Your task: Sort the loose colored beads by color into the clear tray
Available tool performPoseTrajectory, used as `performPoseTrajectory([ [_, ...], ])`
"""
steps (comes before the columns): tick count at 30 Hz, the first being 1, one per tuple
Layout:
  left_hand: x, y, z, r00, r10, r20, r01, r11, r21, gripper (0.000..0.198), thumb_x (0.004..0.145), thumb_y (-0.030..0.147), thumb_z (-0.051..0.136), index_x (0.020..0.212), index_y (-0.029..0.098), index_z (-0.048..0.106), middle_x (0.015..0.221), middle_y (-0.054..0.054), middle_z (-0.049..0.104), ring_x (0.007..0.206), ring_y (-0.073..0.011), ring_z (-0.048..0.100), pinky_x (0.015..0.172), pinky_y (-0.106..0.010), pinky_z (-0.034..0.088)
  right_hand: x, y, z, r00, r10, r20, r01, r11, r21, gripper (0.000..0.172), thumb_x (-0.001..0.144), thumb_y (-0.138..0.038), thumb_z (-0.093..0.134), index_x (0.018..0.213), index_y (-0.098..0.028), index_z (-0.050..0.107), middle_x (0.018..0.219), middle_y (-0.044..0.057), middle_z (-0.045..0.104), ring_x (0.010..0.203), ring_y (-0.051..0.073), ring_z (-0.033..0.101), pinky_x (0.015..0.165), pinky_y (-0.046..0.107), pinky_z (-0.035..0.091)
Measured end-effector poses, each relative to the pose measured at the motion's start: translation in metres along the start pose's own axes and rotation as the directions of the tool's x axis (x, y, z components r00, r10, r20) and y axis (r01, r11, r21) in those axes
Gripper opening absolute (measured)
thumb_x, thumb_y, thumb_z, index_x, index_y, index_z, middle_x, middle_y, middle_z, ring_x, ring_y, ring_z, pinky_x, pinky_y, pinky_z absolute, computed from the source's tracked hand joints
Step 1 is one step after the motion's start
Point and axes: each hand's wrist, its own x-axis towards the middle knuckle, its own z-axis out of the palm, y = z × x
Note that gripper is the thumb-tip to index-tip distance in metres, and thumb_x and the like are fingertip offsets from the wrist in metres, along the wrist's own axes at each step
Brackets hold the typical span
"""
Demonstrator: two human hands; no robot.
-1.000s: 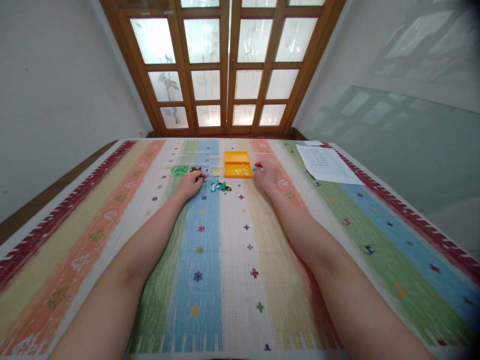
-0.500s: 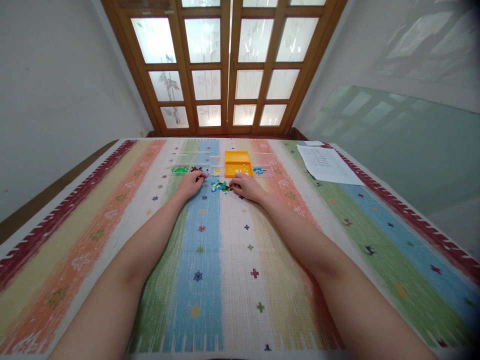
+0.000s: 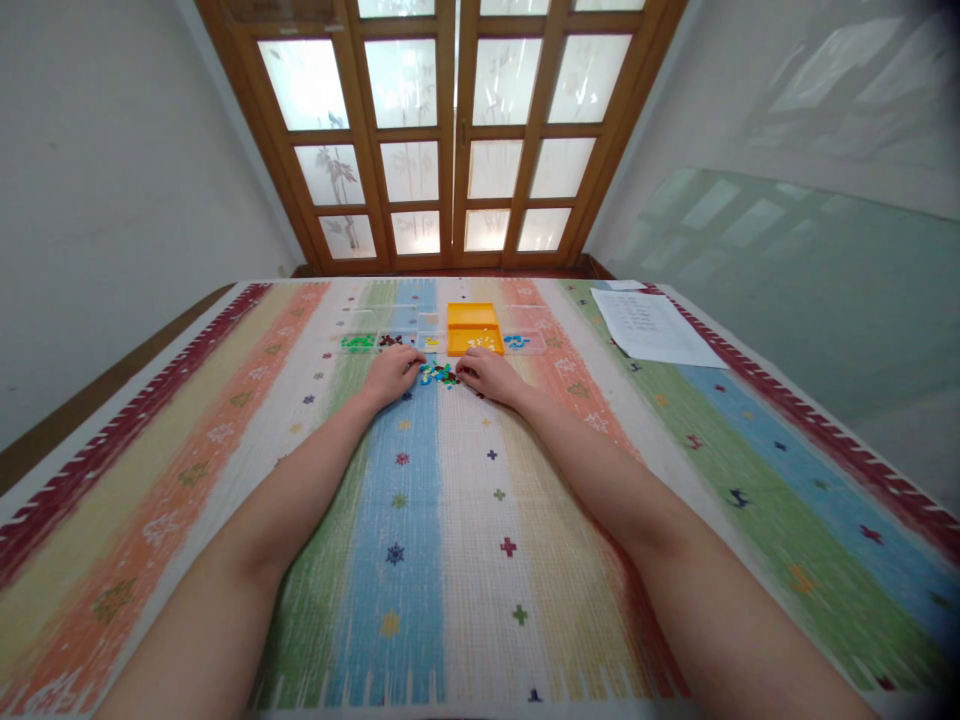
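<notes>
Between my hands lies a pile of small mixed pieces in blue, green, white and dark brown, too small to name. At its left edge is my left hand, fingertips bent together and pointing at the pieces. My right hand rests at the right edge, thumb and fingers curled together. Whatever either hand pinches is hidden. Just beyond stand open boxes: a clear one with green pieces, one with dark brown pieces, one with yellow pieces, an orange box with white pieces, and one with blue pieces.
A striped tablecloth covers the table. Printed white paper lies at the far right, with a smaller sheet behind it. Past the far edge are wooden glass-paned doors; walls flank both sides.
My left hand has moved right and slightly nearer, from in front of the dark brown pieces' box to the mixed pile. My right hand stays at the pile's right edge.
</notes>
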Motion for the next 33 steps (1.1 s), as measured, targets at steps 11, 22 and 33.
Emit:
performPoseTrajectory([
  [11, -0.003, 0.043, 0.009, 0.931, 0.316, 0.182, -0.333, 0.940, 0.071, 0.035, 0.101, 0.027, 0.055, 0.130, 0.027, 0.074, 0.132, -0.007, 0.072, 0.134, -0.0300, 0.053, 0.119, -0.051, 0.040, -0.006, 0.051, -0.037, 0.775, 0.393, -0.495, -0.422, 0.905, 0.057, 0.016, 0.095, -0.025, 0.057, 0.097, -0.021, 0.072, 0.107, 0.011, 0.072, 0.108, 0.030, 0.059, 0.102, 0.044, 0.041],
  [22, -0.004, 0.049, 0.009, 0.911, 0.345, 0.227, -0.361, 0.932, 0.030, 0.037, 0.104, 0.029, 0.051, 0.135, 0.028, 0.072, 0.135, -0.006, 0.071, 0.137, -0.0294, 0.052, 0.119, -0.050, 0.040, -0.018, 0.080, -0.040, 0.564, 0.584, -0.584, -0.649, 0.751, 0.124, 0.025, 0.090, -0.021, 0.051, 0.102, -0.019, 0.073, 0.108, 0.014, 0.072, 0.108, 0.031, 0.056, 0.101, 0.046, 0.040],
  [33, -0.006, 0.056, 0.005, 0.875, 0.420, 0.240, -0.424, 0.905, -0.038, 0.037, 0.105, 0.030, 0.050, 0.134, 0.027, 0.073, 0.139, -0.007, 0.070, 0.140, -0.0280, 0.051, 0.121, -0.049, 0.040, -0.017, 0.088, -0.039, 0.513, 0.595, -0.619, -0.624, 0.753, 0.208, 0.026, 0.090, -0.022, 0.047, 0.100, -0.019, 0.071, 0.108, 0.013, 0.073, 0.105, 0.030, 0.059, 0.098, 0.045, 0.044],
])
